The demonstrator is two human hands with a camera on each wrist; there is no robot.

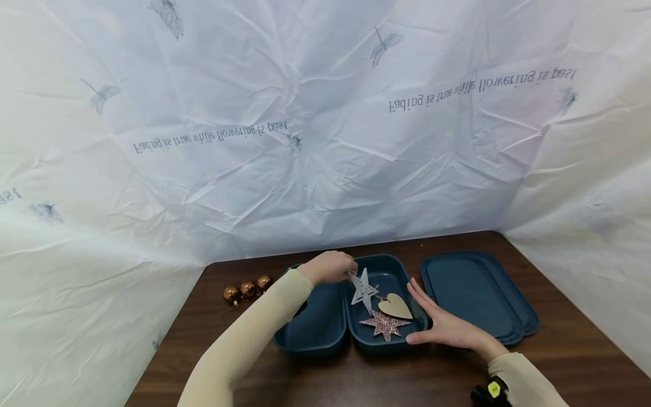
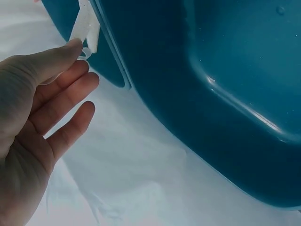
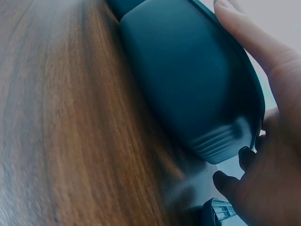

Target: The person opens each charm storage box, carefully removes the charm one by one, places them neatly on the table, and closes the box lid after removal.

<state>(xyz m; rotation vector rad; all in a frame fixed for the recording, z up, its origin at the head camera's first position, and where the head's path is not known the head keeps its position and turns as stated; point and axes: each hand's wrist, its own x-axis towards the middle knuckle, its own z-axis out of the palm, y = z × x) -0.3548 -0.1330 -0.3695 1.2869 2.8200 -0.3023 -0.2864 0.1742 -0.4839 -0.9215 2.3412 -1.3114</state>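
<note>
My left hand (image 1: pixel 331 267) pinches a white star ornament (image 1: pixel 363 287) by its top, between thumb and fingers. The star hangs tilted over the right blue box (image 1: pixel 391 263); in the left wrist view, a loop (image 2: pixel 85 53) shows at the fingertips. Within that box lie a wooden heart ornament (image 1: pixel 395 307) and a pink glitter star (image 1: pixel 385 325). My right hand (image 1: pixel 442 327) rests against the box's right end, fingers spread along the side and thumb at the front corner. The left blue box (image 1: pixel 316 325) stands alongside, partly hidden by my left forearm.
Several shiny copper-coloured balls (image 1: pixel 247 290) lie on the brown wooden table (image 1: pixel 351 379), left of the boxes. Two overlapping blue lids (image 1: pixel 470 291) lie to the right. Behind the table hangs a white printed sheet (image 1: pixel 325 169).
</note>
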